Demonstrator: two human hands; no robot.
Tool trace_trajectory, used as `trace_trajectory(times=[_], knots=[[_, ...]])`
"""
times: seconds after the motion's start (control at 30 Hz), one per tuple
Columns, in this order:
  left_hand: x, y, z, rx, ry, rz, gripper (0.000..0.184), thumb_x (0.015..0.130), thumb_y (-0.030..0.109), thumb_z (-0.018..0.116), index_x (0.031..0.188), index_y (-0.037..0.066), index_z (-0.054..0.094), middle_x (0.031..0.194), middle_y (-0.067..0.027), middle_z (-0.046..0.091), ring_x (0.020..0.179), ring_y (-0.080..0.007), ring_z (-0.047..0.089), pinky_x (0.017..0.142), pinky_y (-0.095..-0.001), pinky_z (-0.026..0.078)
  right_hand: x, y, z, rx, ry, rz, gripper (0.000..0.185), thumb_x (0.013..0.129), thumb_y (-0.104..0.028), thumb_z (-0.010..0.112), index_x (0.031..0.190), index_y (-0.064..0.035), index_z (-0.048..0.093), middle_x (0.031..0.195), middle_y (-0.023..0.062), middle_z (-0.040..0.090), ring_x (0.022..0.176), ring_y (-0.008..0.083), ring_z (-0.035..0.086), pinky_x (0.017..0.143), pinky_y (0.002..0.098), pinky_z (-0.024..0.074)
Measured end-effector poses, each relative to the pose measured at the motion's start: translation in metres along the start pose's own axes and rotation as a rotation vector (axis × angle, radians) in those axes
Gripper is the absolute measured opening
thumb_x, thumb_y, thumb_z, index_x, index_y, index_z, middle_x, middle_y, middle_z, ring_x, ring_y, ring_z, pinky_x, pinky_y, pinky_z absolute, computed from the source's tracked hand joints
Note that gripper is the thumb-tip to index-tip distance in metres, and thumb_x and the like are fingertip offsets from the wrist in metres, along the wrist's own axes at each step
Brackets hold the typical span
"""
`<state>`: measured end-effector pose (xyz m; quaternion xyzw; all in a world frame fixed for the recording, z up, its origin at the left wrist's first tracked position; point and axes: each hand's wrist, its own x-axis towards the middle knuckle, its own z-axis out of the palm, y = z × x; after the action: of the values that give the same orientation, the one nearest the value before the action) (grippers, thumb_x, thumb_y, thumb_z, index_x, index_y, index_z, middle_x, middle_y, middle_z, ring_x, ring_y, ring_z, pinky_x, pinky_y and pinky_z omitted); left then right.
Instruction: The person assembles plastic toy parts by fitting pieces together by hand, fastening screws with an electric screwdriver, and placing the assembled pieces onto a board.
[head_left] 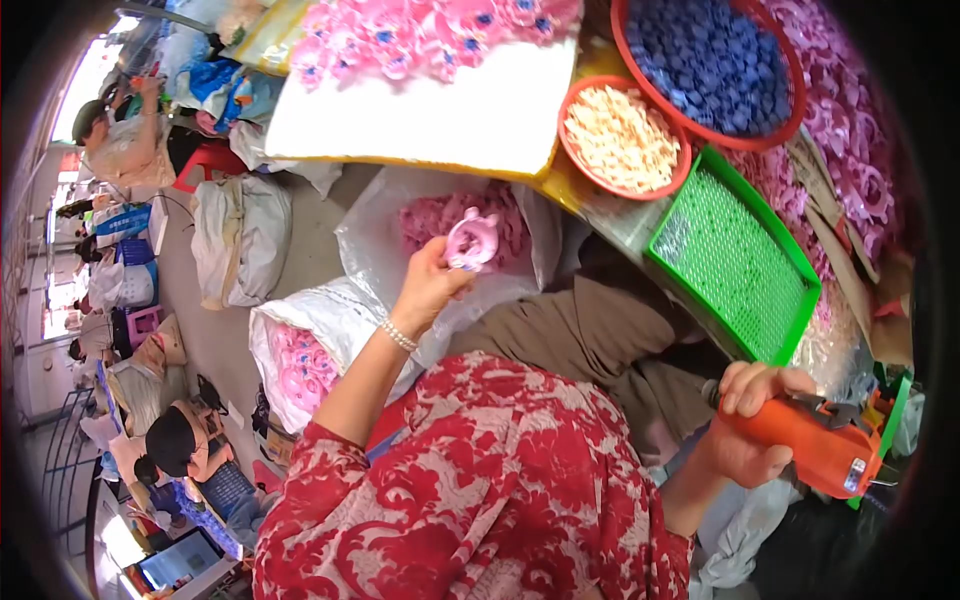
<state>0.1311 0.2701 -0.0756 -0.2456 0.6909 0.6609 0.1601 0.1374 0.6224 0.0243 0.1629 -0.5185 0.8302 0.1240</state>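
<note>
My left hand (432,284), with a beaded bracelet at the wrist, pinches a pink plastic ring-shaped part (472,240) with small ear-like bumps. It is held over an open clear bag of pink parts (422,222). In my right hand (748,422) is an orange electric screwdriver (815,445), its dark tip pointing left. The two hands are far apart. A white sack (303,368) of similar pink parts stands below my left forearm.
A white-topped table (420,115) carries many pink parts (400,40). Beside it are a red basket of blue pieces (708,62), a smaller basket of cream pieces (622,138) and a green perforated tray (740,255). Other people (130,140) sit at far left.
</note>
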Motion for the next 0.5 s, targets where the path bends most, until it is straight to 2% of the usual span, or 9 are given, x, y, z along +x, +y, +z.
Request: trace_trajectory(times=[0.03, 0.1, 0.13, 0.17, 0.23, 0.3, 0.37, 0.4, 0.5], knots=[[0.007, -0.014, -0.018, 0.007, 0.012, 0.023, 0.040, 0.072, 0.002, 0.063, 0.111, 0.001, 0.050, 0.092, -0.0030, 0.060, 0.071, -0.0086, 0.058, 0.061, -0.0221, 0.048, -0.001, 0.000, 0.001, -0.012, 0.012, 0.021, 0.069, 0.078, -0.053, 0.060, 0.122, -0.0022, 0.043, 0.074, 0.0021, 0.049, 0.063, 0.0139, 0.045, 0.062, 0.0291, 0.0353], [0.013, -0.029, -0.040, 0.178, 0.200, 0.269, 0.051, 0.067, 0.011, 0.070, 0.113, 0.000, 0.049, 0.090, -0.0091, 0.061, 0.078, -0.0202, 0.059, 0.069, -0.0294, 0.049, -0.003, 0.001, 0.000, 0.005, 0.014, 0.025, 0.069, 0.078, -0.052, 0.061, 0.122, -0.0017, 0.042, 0.074, 0.0025, 0.049, 0.064, 0.0142, 0.046, 0.062, 0.0293, 0.0354], [0.000, -0.014, -0.044, 0.761, 0.319, 0.355, 0.061, 0.067, 0.020, 0.071, 0.119, 0.000, 0.046, 0.098, -0.0163, 0.061, 0.083, -0.0312, 0.060, 0.076, -0.0336, 0.048, -0.004, 0.002, 0.000, 0.008, 0.033, 0.034, 0.069, 0.078, -0.051, 0.061, 0.122, -0.0016, 0.042, 0.074, 0.0028, 0.049, 0.064, 0.0143, 0.046, 0.062, 0.0294, 0.0355], [0.003, -0.019, -0.052, 0.762, 0.331, 0.365, 0.061, 0.067, 0.020, 0.071, 0.119, 0.000, 0.046, 0.098, -0.0163, 0.061, 0.083, -0.0312, 0.060, 0.076, -0.0336, 0.048, -0.004, 0.003, 0.000, 0.010, 0.051, 0.045, 0.069, 0.078, -0.051, 0.062, 0.122, -0.0015, 0.042, 0.074, 0.0030, 0.049, 0.063, 0.0143, 0.046, 0.062, 0.0295, 0.0356], [0.014, -0.030, -0.066, 1.183, 0.761, 0.695, 0.065, 0.069, 0.025, 0.070, 0.123, 0.001, 0.043, 0.103, -0.0195, 0.060, 0.084, -0.0360, 0.058, 0.078, -0.0368, 0.048, -0.004, 0.002, 0.001, 0.018, 0.045, 0.035, 0.069, 0.078, -0.051, 0.062, 0.121, -0.0013, 0.042, 0.074, 0.0034, 0.049, 0.063, 0.0143, 0.046, 0.062, 0.0295, 0.0361], [0.021, -0.015, -0.070, 0.999, 0.809, 0.631, 0.059, 0.070, 0.020, 0.069, 0.121, 0.000, 0.047, 0.101, -0.0161, 0.061, 0.077, -0.0287, 0.060, 0.071, -0.0355, 0.049, -0.005, 0.002, 0.002, -0.004, 0.066, 0.044, 0.069, 0.078, -0.051, 0.062, 0.121, -0.0010, 0.042, 0.074, 0.0034, 0.049, 0.063, 0.0141, 0.046, 0.061, 0.0293, 0.0365], [0.023, 0.025, -0.068, 0.567, 0.793, 0.625, 0.052, 0.073, 0.011, 0.070, 0.120, 0.000, 0.049, 0.105, -0.0144, 0.060, 0.080, -0.0156, 0.060, 0.071, -0.0280, 0.050, -0.005, 0.002, 0.002, -0.009, 0.069, 0.031, 0.068, 0.078, -0.051, 0.062, 0.121, -0.0010, 0.042, 0.073, 0.0031, 0.049, 0.062, 0.0136, 0.046, 0.060, 0.0290, 0.0367], [0.029, 0.042, -0.069, 0.553, 0.854, 0.793, 0.037, 0.074, 0.002, 0.067, 0.109, -0.001, 0.056, 0.095, -0.0080, 0.062, 0.067, -0.0083, 0.056, 0.063, -0.0224, 0.048, -0.006, 0.002, 0.002, -0.024, 0.082, 0.040, 0.068, 0.078, -0.051, 0.062, 0.120, -0.0011, 0.042, 0.073, 0.0028, 0.049, 0.061, 0.0132, 0.046, 0.060, 0.0287, 0.0366], [0.037, 0.108, -0.070, 0.586, 0.878, 0.816, 0.021, 0.077, 0.010, 0.065, 0.095, -0.001, 0.062, 0.080, -0.0048, 0.063, 0.065, -0.0096, 0.055, 0.061, -0.0242, 0.047, -0.008, 0.001, 0.000, -0.050, 0.101, 0.054, 0.069, 0.078, -0.053, 0.062, 0.118, -0.0010, 0.041, 0.072, 0.0031, 0.049, 0.061, 0.0138, 0.046, 0.059, 0.0280, 0.0367]])
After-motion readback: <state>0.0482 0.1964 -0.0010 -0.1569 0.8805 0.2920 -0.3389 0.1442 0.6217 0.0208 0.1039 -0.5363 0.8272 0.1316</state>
